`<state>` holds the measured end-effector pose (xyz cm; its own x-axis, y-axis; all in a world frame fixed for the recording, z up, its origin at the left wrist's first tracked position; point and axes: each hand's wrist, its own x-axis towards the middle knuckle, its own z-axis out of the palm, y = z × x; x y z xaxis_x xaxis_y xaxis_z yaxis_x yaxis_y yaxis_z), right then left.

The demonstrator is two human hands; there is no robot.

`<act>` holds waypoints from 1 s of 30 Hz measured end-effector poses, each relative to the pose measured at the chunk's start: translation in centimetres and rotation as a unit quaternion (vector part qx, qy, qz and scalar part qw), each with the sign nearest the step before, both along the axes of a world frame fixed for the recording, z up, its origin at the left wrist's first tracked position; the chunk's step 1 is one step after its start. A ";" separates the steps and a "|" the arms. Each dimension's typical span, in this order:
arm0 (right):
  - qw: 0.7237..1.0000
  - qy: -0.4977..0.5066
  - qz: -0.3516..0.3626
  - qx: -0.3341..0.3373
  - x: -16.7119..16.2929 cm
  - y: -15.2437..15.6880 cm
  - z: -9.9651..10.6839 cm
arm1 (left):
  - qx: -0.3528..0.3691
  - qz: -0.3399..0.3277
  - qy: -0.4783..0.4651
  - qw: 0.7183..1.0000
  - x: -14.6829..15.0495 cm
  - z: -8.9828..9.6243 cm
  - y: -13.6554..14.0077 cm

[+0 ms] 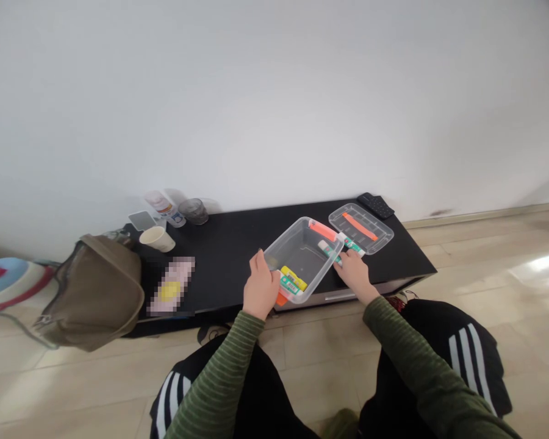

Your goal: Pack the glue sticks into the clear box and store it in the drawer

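Observation:
My left hand grips the near left corner of a clear plastic box with orange clasps, which is tilted over the black table. Inside the box lie a yellow stick and a green-and-white glue stick side by side. At the box's right side, my right hand has its fingers closed on the end of another glue stick; whether this one is inside the wall or seen through it I cannot tell. One more glue stick lies just beyond that hand, by the lid.
The clear lid with an orange strip lies at the right, near a black keyboard. On the table's left are a paper cup, a glass, a spray bottle and a brown bag.

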<state>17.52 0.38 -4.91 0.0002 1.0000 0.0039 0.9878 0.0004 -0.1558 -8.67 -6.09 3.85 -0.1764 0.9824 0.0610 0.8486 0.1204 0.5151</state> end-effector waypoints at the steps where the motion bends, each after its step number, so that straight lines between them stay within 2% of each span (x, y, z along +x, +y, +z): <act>1: 1.000 -0.012 0.002 0.001 -0.2 -0.1 0.1 | 0.002 -0.001 0.000 1.000 0.0 0.0 0.0; 8: 1.000 0.010 0.001 -0.001 -0.1 0.0 0.1 | 0.007 -0.006 -0.001 1.000 0.0 -0.1 0.0; 12: 0.992 0.117 -0.038 0.015 1.3 0.2 -0.3 | -0.004 -0.004 -0.008 1.000 0.0 0.0 0.1; 15: 0.963 0.243 -0.094 0.064 2.8 0.2 0.3 | -0.011 -0.006 -0.008 1.000 0.1 0.0 0.1; 18: 0.917 0.333 -0.140 0.168 3.7 0.3 2.4 | -0.014 -0.002 -0.005 1.000 0.1 0.0 0.1; 20: 0.900 0.360 -0.112 0.219 3.5 0.3 4.6 | -0.012 -0.001 -0.004 1.000 0.1 0.0 0.1; 22: 0.902 0.364 -0.043 0.228 2.4 0.2 6.8 | -0.007 0.000 -0.004 1.000 0.1 0.0 0.1; 26: 0.944 0.277 0.110 0.144 -1.6 -0.2 9.9 | -0.002 -0.001 0.003 1.000 0.1 0.1 0.1; 30: 0.976 0.108 0.189 0.026 -6.0 -0.2 10.8 | -0.014 -0.001 0.010 1.000 0.1 0.2 0.1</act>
<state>11.56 0.19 5.87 -0.3615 0.9274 0.0961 0.8598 0.3715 -0.3503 -8.54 -5.96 4.09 -0.1734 0.9842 0.0362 0.8592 0.1332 0.4940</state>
